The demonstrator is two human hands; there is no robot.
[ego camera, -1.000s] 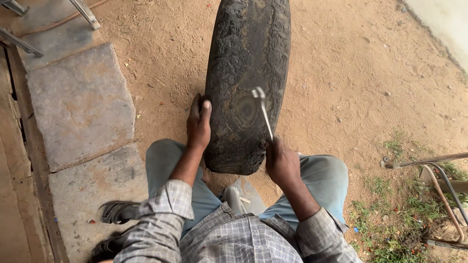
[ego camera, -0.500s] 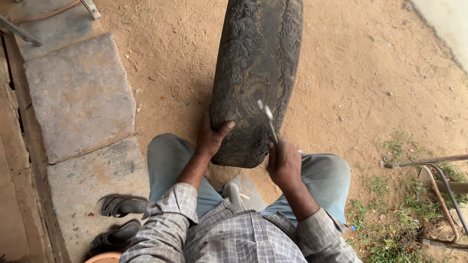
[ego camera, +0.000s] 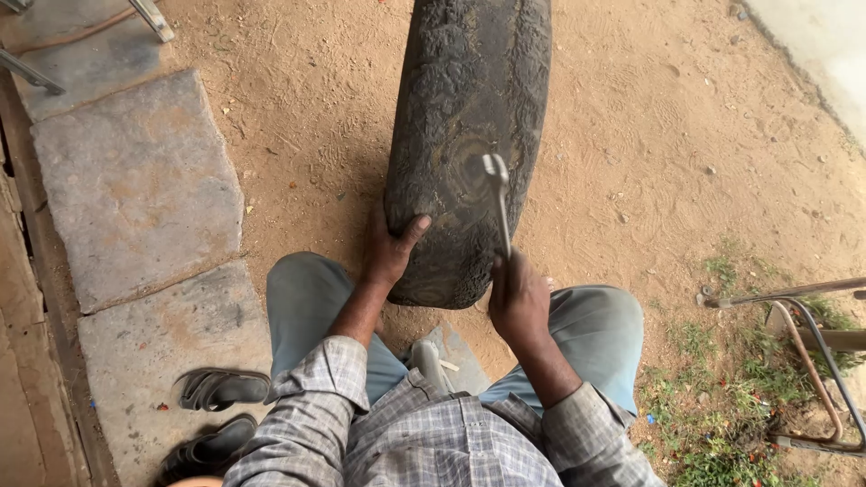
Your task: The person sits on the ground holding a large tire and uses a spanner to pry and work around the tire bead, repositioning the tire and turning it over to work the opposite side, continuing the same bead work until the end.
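Worn black rubber fills the view ahead of me: the tyre (ego camera: 469, 144) stands upright on the sand, its long axis running straight away from my knees. My left hand (ego camera: 390, 248) lies spread against its near left flank, thumb hooked onto the tread. My right hand (ego camera: 519, 302) is fisted around a thin metal tool (ego camera: 499, 203), whose shaft points forward from the fist, its head just over the tread. Sandals (ego camera: 216, 390) sit well behind my left hand, on stone slabs (ego camera: 135, 189).

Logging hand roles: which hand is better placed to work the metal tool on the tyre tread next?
Right, probably. The right hand already grips the metal tool, whose head sits over the worn tyre tread. The left hand is flat on the tyre's side, bracing it upright.
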